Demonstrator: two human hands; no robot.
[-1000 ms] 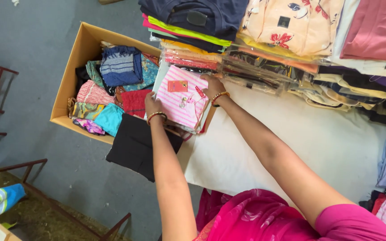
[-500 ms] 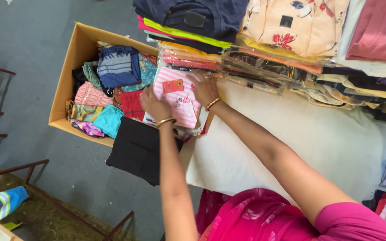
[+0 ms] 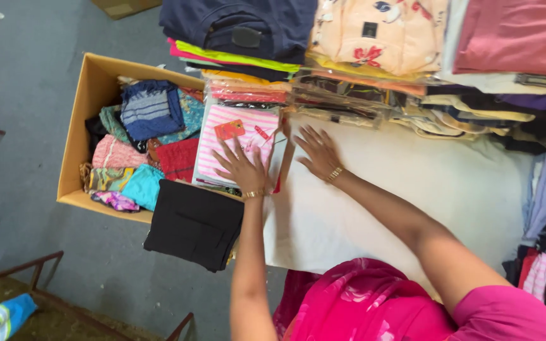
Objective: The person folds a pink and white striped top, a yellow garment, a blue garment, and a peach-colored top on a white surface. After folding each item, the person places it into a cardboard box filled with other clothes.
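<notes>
The left hand (image 3: 242, 169) lies flat, fingers spread wide, palm down on a pink-striped packet (image 3: 235, 142) that sits at the table's left edge, partly over the open box (image 3: 90, 95). Nothing is pinched; the hand presses on the packet's near end rather than gripping it. The right hand (image 3: 316, 151) is also open and splayed, resting on the white table cover (image 3: 387, 189) just right of the packet, its fingertips near the packet's right edge; whether they touch it is hard to tell from this angle.

The packet's long axis runs away from the person, toward the stacks of folded clothes (image 3: 298, 95) at the table's far side. Its bulk lies ahead of the left fingers and to the left of the right ones, so the left hand is the nearer. A small red tag (image 3: 229, 129) lies on the packet just beyond the left fingertips. A black cloth (image 3: 194, 224) hangs off the table edge below the left wrist, and the box beside it holds folded garments (image 3: 150, 110).
</notes>
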